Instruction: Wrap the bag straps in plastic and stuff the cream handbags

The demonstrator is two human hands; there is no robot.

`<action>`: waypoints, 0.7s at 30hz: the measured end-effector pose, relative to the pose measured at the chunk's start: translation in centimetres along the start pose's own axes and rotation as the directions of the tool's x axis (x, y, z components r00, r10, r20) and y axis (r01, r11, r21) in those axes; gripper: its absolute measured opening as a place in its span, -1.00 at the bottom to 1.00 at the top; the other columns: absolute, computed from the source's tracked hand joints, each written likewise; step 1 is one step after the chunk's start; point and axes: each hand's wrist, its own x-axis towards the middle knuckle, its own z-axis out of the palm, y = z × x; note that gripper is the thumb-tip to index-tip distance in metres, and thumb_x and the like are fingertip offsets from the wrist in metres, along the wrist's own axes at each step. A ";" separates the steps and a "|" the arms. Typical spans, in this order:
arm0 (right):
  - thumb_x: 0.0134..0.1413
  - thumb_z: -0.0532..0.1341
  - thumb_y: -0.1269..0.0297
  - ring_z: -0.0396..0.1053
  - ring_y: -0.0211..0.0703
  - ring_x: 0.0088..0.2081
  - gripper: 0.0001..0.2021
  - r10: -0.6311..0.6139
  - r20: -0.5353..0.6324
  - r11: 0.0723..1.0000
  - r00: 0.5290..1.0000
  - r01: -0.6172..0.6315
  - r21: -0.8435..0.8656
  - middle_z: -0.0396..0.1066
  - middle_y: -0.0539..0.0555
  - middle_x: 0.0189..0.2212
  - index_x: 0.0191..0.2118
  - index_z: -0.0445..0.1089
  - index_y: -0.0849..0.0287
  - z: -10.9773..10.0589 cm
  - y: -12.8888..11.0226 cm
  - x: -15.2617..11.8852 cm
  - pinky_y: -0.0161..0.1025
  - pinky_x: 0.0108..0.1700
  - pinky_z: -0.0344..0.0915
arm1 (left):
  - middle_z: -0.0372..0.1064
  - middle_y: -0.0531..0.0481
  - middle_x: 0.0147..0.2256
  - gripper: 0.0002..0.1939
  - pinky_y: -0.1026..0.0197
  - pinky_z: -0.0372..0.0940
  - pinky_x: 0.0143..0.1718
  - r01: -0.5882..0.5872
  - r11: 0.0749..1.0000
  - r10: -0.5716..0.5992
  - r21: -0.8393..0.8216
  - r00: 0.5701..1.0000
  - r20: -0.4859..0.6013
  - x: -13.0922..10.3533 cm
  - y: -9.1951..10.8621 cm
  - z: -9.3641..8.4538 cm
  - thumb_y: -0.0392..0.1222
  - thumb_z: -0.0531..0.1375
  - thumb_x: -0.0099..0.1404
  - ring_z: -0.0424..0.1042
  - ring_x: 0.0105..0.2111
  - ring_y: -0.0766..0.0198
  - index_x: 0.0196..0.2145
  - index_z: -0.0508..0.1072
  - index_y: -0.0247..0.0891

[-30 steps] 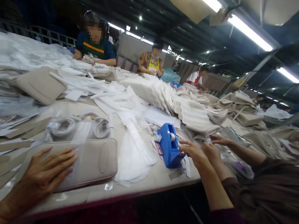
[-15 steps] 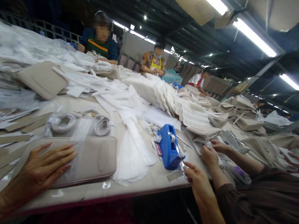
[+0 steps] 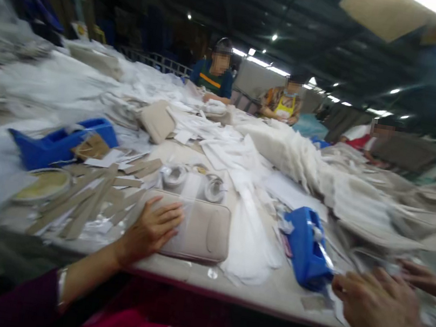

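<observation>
A beige bag (image 3: 199,232) lies flat near the table's front edge, wrapped partly with a translucent white strip. My left hand (image 3: 155,228) rests on its left part, fingers spread. Behind the bag two coiled straps (image 3: 175,177) sit in clear plastic. On the right stands a blue tape dispenser (image 3: 306,247). My right hand (image 3: 378,310) is at the dispenser's cutting end, its fingertips pressed together by the tape; the hand is blurred, and the tape piece is hard to make out.
A second blue dispenser (image 3: 61,143) stands left, near a round tape roll (image 3: 45,185) and beige strips (image 3: 88,209). White wrapping sheets (image 3: 251,239) lie right of the bag. Another person's hand (image 3: 428,279) is at the far right. Several people work across the table.
The view has swung left, bringing the second dispenser into sight. My left hand stays on the bag. My right hand remains by the dispenser's front, its back now turned more to view.
</observation>
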 end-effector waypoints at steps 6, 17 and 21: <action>-0.22 0.14 0.60 0.22 -0.17 -0.43 -0.76 -0.719 0.221 0.691 0.659 0.714 0.119 0.34 0.01 -0.62 -0.65 0.32 0.10 -2.8 -17.6 11.1 -0.13 -0.23 -0.05 | 0.41 -0.10 -0.01 -0.71 -0.19 -0.21 0.24 0.057 0.998 -0.055 -0.041 0.997 0.046 -0.1 0.6 -0.5 -0.23 0.08 0.33 0.24 0.14 0.14 0.00 0.38 -0.20; -0.14 0.20 0.53 0.32 -0.26 -0.47 -0.86 -0.774 0.492 0.504 0.399 0.858 0.096 0.45 0.04 -0.58 -0.50 0.51 0.22 1.6 -34.1 19.4 -0.18 -0.12 0.01 | 0.31 -0.16 0.08 -0.69 -0.21 -0.16 0.24 0.105 0.991 -0.105 -0.078 0.994 0.010 -0.5 0.1 -0.4 -0.19 0.10 0.30 0.26 0.10 0.09 -0.01 0.41 -0.18; -0.05 0.20 0.45 0.38 -0.18 -0.42 -0.88 -0.785 0.455 0.498 0.421 0.865 0.057 0.48 0.14 -0.52 -0.49 0.50 0.27 3.4 -34.9 20.0 -0.14 -0.07 -0.02 | 0.23 -0.20 0.14 -0.69 -0.21 -0.17 0.25 0.118 0.990 -0.118 -0.079 0.993 0.007 -0.6 0.1 -0.3 -0.18 0.11 0.30 0.18 0.15 0.07 -0.01 0.42 -0.18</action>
